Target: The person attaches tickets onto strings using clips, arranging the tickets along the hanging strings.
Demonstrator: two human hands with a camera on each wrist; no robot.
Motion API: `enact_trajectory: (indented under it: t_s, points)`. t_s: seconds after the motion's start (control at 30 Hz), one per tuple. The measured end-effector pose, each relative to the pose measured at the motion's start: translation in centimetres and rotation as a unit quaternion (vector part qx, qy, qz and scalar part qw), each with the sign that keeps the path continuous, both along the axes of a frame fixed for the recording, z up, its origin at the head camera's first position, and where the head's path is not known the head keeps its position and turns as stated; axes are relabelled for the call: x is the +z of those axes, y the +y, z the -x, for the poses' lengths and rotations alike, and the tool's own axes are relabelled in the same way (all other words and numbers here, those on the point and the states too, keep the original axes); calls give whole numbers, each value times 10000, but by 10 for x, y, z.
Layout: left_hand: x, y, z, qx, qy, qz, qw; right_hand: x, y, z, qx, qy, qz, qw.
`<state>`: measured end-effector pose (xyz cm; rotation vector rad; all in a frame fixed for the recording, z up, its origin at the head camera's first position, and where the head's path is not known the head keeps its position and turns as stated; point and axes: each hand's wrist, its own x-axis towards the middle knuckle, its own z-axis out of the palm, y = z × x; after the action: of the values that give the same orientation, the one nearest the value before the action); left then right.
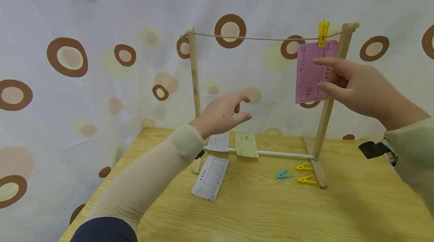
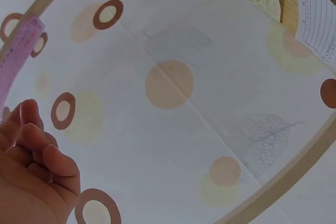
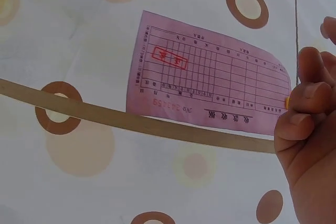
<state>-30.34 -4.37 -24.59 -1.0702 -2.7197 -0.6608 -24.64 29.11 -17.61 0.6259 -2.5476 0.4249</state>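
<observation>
We see the pink slip (image 1: 313,70) hanging from the string (image 1: 257,38) by one yellow clothespin (image 1: 323,32), both our right hand (image 1: 356,87) and left hand (image 1: 222,114) loosely open and empty, so a careless brush could tug it loose

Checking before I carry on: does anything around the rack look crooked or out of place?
The pink slip hangs slightly tilted from one yellow clip, near the right post. One yellowish slip lies draped over the rack's white bottom bar. Nothing looks damaged.

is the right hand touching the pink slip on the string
Cannot tell. In the head view the right hand overlaps the pink slip; the right wrist view shows no plain contact.
</observation>
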Motion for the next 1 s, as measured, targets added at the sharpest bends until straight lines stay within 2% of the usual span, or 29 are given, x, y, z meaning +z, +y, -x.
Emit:
enact_trajectory:
  t_s: [0.37,0.47,0.57,0.73,0.87,1.0]
  points:
    - [-30,-20,-10,128,198,272,9994,-44,-9,-6,286,-437,203,9984]
    - [-46,-27,-13,156,362,220,9990,-65,-9,-8,350,-677,479,9959]
    - [-68,-35,-16,192,464,214,9985,-90,-8,-10,391,-929,611,9930]
    - [-103,-46,-20,338,340,414,9980,-124,-1,-8,426,-1262,524,9897]
    - [-125,-53,-21,357,200,612,9973,-146,2,-4,440,-1718,622,9822]
    - [-142,-62,-19,360,233,777,9961,-171,2,1,466,-2069,625,9753]
